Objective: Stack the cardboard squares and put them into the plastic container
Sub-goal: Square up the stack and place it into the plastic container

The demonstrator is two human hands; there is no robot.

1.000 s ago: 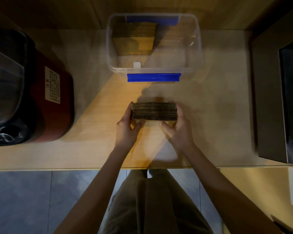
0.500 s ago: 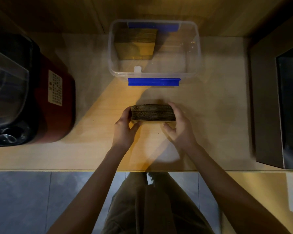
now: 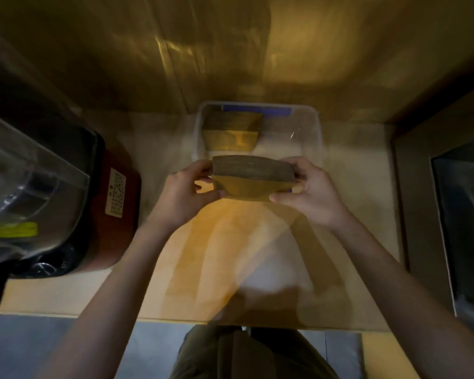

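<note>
The stack of cardboard squares (image 3: 251, 176) is now off the worktop (image 3: 225, 258), raised between the left hand (image 3: 185, 194) and right hand (image 3: 311, 191), seemingly over the plastic container's (image 3: 316, 132) near edge; blur obscures details.

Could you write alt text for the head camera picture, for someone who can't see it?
Two hands, left and right, hold a cardboard stack above a wooden table, before a clear plastic container with another stack inside.
</note>
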